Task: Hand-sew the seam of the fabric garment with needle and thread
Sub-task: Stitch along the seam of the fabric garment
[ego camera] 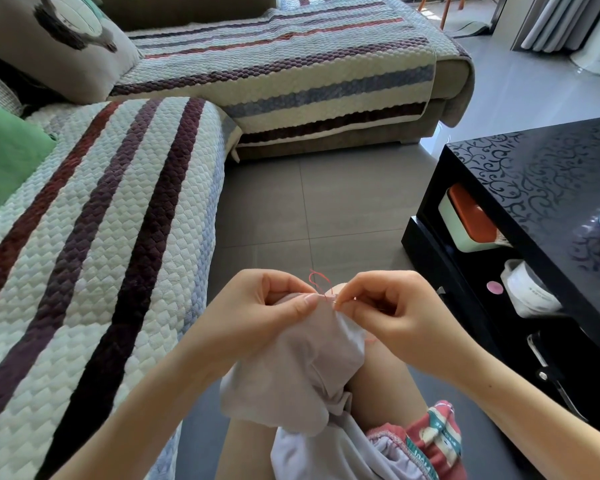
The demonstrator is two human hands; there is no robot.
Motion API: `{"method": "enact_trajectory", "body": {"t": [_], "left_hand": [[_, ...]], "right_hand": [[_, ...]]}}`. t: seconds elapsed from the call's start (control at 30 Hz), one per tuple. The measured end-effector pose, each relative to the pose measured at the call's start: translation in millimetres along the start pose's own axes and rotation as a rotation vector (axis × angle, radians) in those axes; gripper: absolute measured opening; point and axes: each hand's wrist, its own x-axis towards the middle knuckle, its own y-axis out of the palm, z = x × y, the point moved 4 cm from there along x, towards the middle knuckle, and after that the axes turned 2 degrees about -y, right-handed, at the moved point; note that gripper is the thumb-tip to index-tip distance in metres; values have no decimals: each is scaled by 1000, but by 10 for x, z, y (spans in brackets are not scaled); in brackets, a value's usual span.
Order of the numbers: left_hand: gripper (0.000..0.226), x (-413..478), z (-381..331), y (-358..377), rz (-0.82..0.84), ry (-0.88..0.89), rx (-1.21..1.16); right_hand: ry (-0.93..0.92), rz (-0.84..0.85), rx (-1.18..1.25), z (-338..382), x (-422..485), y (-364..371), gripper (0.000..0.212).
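Cloth: your pale lilac garment [312, 368] is bunched over your knee; its top edge is lifted between both hands; the rest trails into your lap
Left hand: your left hand [274, 303] pinches the top fold of the cloth; the thumb lies pressed flat on it, and the fingers curl behind
Right hand: your right hand [392, 306] has thumb and forefinger pressed together at the seam, pinching what looks like the needle [334, 299]; it is so thin that you can barely make it out
Thread: the red thread [317, 280] stands in a loose loop above the seam, between your hands
Risk, tangle: that slack loop could knot on itself if you pull it through fast; draw slowly and watch it close
Risk, prick: your left thumb sits just beside the needle; too hard a push could drive the point into it
Risk, pucker: the cloth is scrunched, not flat; a tight tug could gather the seam, or the needle could catch a layer underneath
Around: a striped sofa [101, 237] on your left; a black table [534, 174] on your right, well apart from the work
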Motion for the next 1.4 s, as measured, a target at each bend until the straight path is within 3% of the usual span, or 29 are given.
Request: {"method": "enact_trajectory", "body": {"t": [0.3,0.5,0.63,0.77,1.0,1.07,1.2,1.3,1.4], "left_hand": [[15,-8,-10,37,131,-84,-255],[15,-6,-11,88,178,-137,-326],[13,-7,4,94,139,-144,-307],[8,-22,32,83,124,-154,-322],[14,35,44,195,95,-110,-340],[9,38,31,170,73,-101,-337],[20,50,44,100,17,-97,-291],[17,70,51,94,8,-84,-252],[13,77,16,116,42,-26,-220]], "right_hand": [[127,119,281,54,12,-43,28],[132,158,384,23,35,7,21],[72,177,258,-15,14,35,7],[85,134,185,-114,-9,-76,12],[60,48,316,-52,19,51,18],[52,3,202,-86,8,-3,16],[-162,-262,-329,-43,-88,-216,23],[-430,-356,-464,161,-110,-166,21],[-586,-340,-593,255,-43,-17,18]]}}
